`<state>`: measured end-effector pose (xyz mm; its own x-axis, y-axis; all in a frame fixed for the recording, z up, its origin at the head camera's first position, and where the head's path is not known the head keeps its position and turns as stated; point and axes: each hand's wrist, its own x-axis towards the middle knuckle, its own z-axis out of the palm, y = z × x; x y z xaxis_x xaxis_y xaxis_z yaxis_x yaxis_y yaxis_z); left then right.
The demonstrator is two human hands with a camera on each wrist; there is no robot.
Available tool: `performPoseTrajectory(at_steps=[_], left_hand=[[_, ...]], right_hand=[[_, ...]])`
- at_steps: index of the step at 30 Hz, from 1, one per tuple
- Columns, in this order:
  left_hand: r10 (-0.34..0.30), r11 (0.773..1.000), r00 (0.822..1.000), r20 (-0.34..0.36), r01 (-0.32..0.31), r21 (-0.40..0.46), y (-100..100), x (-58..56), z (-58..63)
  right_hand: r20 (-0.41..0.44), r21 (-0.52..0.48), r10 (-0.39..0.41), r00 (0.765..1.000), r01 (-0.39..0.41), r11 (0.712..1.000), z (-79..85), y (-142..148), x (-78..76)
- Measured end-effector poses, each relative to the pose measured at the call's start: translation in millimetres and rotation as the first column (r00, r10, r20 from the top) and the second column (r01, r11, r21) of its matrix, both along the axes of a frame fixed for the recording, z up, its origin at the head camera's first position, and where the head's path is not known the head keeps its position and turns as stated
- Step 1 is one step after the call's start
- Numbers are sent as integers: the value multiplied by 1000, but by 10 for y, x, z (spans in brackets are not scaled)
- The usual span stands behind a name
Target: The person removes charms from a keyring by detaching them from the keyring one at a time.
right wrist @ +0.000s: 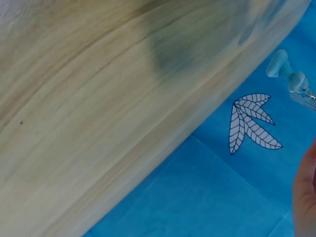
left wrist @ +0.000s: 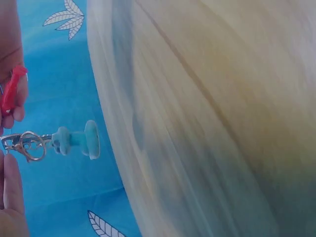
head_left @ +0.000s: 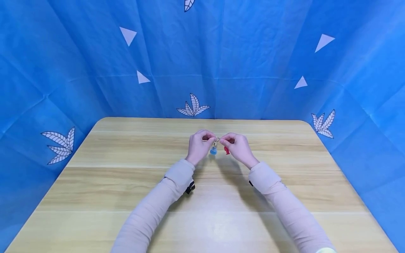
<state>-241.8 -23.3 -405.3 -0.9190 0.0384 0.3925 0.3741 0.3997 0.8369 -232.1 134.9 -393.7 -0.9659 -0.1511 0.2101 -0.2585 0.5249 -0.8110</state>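
Observation:
Above the far middle of the table, my left hand (head_left: pixel 197 147) pinches the metal end of a keychain (head_left: pixel 216 141) between thumb and fingers. From it hangs a translucent blue charm (head_left: pixel 213 150), knobbed at both ends in the left wrist view, with a gold-coloured ring (left wrist: pixel 33 148) beside its metal clasp. My right hand (head_left: pixel 239 148) meets the left at the keychain's top, thumb and forefinger pinched together. A small red charm (head_left: pixel 226 150) hangs under the right fingers and lies against them in the left wrist view (left wrist: pixel 13 90). The right fingertips hide what they pinch.
The wood-grain table (head_left: pixel 126 151) has rounded far corners. A blue cloth (head_left: pixel 253 52) with white leaves and triangles hangs behind it and at both sides. A black wrist strap piece (head_left: pixel 190 187) shows under the left sleeve. Arm shadows fall across the tabletop.

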Motion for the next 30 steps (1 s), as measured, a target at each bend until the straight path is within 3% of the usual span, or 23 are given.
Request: performPoseTrajectory(at_steps=[9,13,18,21,23,27,30], left_hand=[[-32,986,991,132,10,167,25,-5,-68],[-66,985,978,200,32,167,27,11,-73],[-85,990,977,197,61,125,19,11,-54],[-68,997,986,155,63,39,26,8,-27],[-48,995,995,89,55,-82,40,13,-9],[-10,954,995,-101,-20,-299,51,20,22],[6,936,987,-164,-63,-345,41,13,50]], right_hand=[[18,-53,-3,1000,4,999,-22,-17,12],[28,-63,-2,1000,4,998,-46,-8,17],[-9,-32,1,1000,-1,999,-40,-10,7],[-12,-13,9,1000,-9,1000,-11,0,-1],[-12,3,14,1000,-14,1000,6,16,-3],[-34,54,14,999,-12,998,34,15,-2],[-48,71,17,999,-13,997,54,-18,1]])
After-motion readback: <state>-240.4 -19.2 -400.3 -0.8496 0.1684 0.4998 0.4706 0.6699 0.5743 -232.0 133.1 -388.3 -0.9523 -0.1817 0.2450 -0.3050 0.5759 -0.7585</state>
